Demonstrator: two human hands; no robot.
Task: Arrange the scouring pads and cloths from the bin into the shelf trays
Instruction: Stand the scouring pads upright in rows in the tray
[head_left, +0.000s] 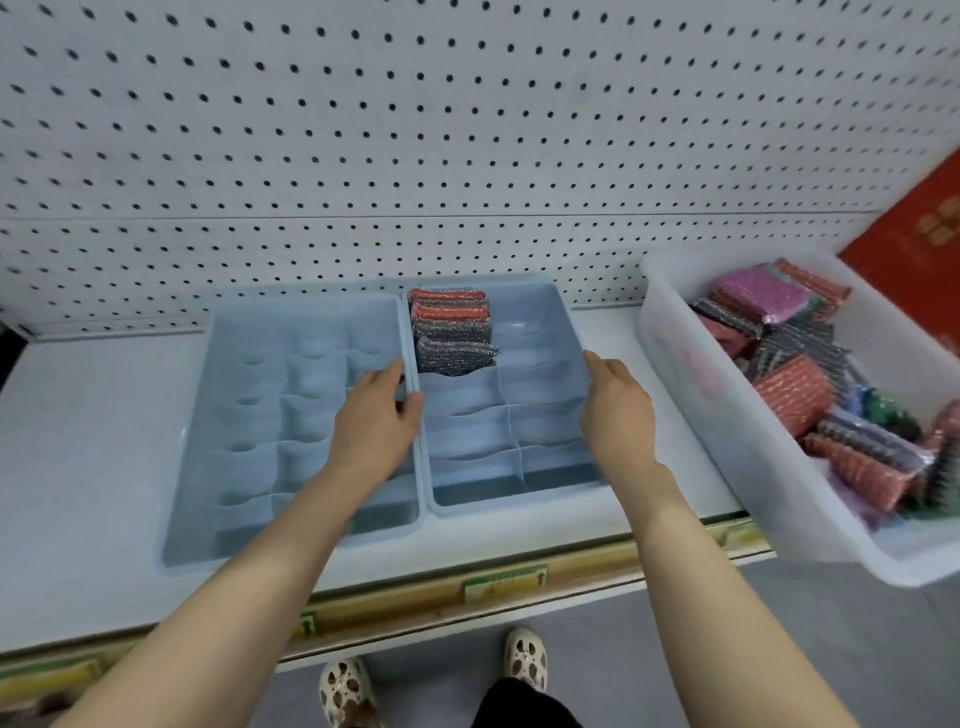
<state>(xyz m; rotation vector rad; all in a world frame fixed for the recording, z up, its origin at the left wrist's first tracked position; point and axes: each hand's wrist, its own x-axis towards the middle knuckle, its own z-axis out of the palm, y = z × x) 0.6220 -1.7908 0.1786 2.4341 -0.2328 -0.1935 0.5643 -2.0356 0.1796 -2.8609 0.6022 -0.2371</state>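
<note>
Two light-blue divided trays stand side by side on the white shelf. The right tray (550, 312) holds a row of red and grey scouring pads (451, 332) upright in its back-left compartment. My left hand (376, 415) grips that tray's left rim, thumb inside it and fingers over the gap to the left tray (208, 410), whose compartments hold nothing. My right hand (615, 410) lies against the right tray's right wall with fingers straight. A translucent white bin (727, 441) at the right holds several pink, red, grey and green pads (795, 395).
A white pegboard wall (467, 130) rises behind the shelf. A red box (914, 228) stands behind the bin at the far right. The shelf's front edge carries a price rail (504, 582). My feet in pale shoes stand on the grey floor below.
</note>
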